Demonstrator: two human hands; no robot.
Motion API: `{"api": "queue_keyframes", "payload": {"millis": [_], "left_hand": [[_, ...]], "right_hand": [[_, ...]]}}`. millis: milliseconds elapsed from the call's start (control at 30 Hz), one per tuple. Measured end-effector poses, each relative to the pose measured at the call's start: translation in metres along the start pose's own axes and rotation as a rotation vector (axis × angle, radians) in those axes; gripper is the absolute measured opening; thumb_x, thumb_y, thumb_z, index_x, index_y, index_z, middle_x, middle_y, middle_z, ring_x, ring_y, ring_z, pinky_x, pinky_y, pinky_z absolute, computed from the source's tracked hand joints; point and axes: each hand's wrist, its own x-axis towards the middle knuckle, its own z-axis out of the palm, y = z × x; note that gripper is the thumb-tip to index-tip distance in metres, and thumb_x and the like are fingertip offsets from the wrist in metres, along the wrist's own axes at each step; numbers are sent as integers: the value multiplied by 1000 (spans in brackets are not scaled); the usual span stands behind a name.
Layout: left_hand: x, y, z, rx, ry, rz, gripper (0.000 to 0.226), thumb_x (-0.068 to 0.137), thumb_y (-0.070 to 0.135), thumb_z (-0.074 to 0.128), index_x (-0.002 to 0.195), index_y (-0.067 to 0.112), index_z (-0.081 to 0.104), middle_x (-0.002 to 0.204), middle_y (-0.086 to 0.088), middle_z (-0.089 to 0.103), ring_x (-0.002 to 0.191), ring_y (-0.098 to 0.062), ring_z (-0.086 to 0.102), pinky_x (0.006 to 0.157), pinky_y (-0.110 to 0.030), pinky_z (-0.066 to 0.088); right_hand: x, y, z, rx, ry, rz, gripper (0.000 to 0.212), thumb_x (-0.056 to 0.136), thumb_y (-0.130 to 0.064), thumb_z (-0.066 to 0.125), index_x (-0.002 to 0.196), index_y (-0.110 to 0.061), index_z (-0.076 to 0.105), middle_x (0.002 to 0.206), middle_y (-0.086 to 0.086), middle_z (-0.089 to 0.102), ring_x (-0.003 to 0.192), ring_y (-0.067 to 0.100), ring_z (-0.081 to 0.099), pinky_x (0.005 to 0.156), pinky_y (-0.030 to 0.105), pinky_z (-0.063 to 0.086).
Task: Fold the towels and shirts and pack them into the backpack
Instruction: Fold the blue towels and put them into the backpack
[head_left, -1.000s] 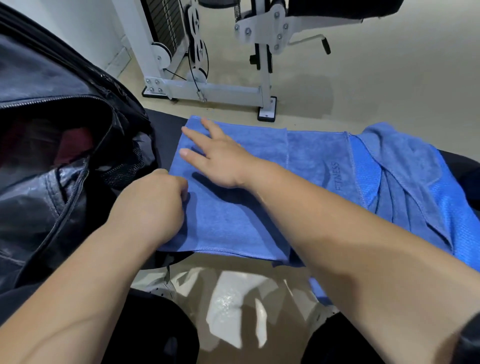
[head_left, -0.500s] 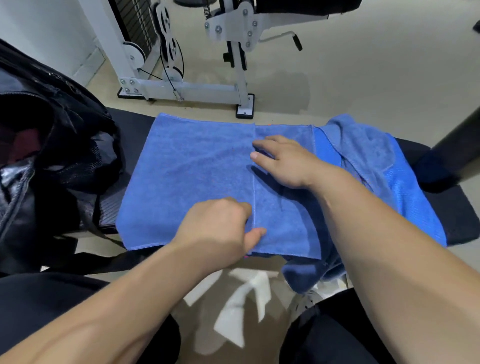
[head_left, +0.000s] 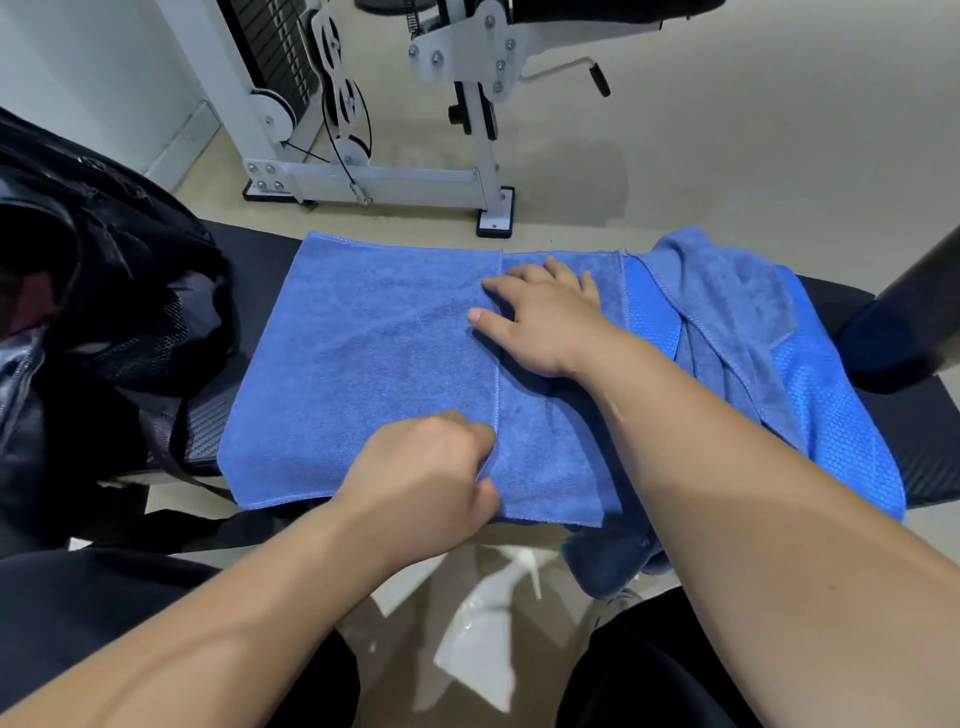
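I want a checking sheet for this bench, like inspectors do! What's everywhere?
Surface: black bench, mostly covered by cloth.
Job's things: blue towel part folded, lying flat; crumpled blue pile at its right; black backpack open on the left.
Clutter: nothing seen.
Grips: left hand pinches the towel's folded edge; right hand lies flat on the towel.
Cables: machine cable over pulleys, behind the bench.
Surroundings: white weight machine, beige floor.

Left end: backpack bulks on tabletop, just beside folded towel. Right end: heaped blue cloth, dark post close behind. Open floor strip beyond far edge (machine frame bounds it).
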Motion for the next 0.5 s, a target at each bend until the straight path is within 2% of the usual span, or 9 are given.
{"api": "queue_keyframes", "payload": {"millis": [233, 367, 433, 500], "left_hand": [[1, -11, 3, -89, 51, 48, 27, 80, 41, 50, 70, 21, 36, 73, 4, 46, 70, -21, 50, 59, -35, 43], [-2, -16, 2, -191, 83, 85, 26, 77, 41, 51, 66, 22, 37, 67, 6, 45, 65, -18, 46, 59, -37, 44], [-3, -18, -3, -235, 77, 98, 30, 78, 38, 56, 63, 24, 35, 62, 6, 42, 63, -15, 44, 58, -38, 44], [-3, -20, -10, -259, 85, 91, 31, 77, 35, 60, 61, 24, 36, 57, 6, 42, 61, -14, 45, 57, -40, 45]], "right_hand": [[8, -6, -2, 14, -16, 3, 62, 94, -69, 41, 148, -38, 42, 162, -6, 26, 154, 29, 1, 121, 59, -3], [11, -8, -3, 36, 0, -12, 60, 95, -64, 47, 144, -29, 51, 160, -8, 29, 154, 27, 3, 121, 58, -1], [13, -10, -2, 51, 9, -26, 57, 96, -60, 49, 140, -25, 55, 158, -10, 31, 154, 26, 5, 122, 57, 0], [15, -12, -5, 71, 42, -57, 49, 97, -57, 50, 128, -21, 63, 154, -10, 36, 151, 25, 15, 122, 56, 8]]}}
